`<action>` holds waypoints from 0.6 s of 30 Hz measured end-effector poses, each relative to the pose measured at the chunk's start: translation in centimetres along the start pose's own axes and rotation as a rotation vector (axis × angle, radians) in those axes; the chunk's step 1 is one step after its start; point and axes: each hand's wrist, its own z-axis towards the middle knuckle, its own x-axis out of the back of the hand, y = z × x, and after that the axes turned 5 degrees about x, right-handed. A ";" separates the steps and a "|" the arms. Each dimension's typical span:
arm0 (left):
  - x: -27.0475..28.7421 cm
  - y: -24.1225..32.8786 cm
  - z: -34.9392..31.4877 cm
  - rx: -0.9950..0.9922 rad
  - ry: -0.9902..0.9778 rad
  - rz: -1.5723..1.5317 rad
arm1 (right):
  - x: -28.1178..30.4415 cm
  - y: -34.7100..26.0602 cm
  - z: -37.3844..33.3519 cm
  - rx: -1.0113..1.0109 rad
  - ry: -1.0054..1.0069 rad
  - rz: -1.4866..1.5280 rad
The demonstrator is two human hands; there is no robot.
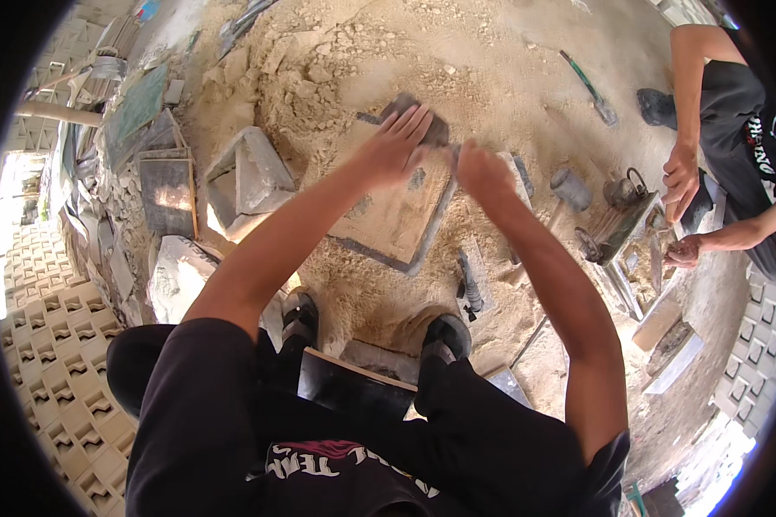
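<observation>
Left side: dark panel [167, 191], then pale hollow block [265, 175] just right of it. Centre: square frame [432, 226] lying sand-filled on ground. Our left hand [397, 144] spread flat, fingers together, over dark slab [438, 130] at frame's far edge. Slab looks stiff, fairly heavy, gritty rather than slippery, corners maybe brittle; opposite long sides suit our hold. Our right hand [485, 175], just right, looks curled; blur hides grip, can't tell. Farther right: grey mallet [571, 189], co-worker's hand [682, 179].
</observation>
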 end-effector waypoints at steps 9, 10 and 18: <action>7.0 2.8 -12.0 0.213 0.134 0.012 | 1.1 -4.7 -8.4 0.213 -0.227 0.594; 6.2 4.6 -14.9 0.260 0.076 0.058 | 0.9 -5.8 -9.8 0.292 -0.267 0.461; 1.2 9.0 -21.5 0.427 -0.099 -0.155 | -2.1 -9.6 -9.7 0.466 -0.430 -0.047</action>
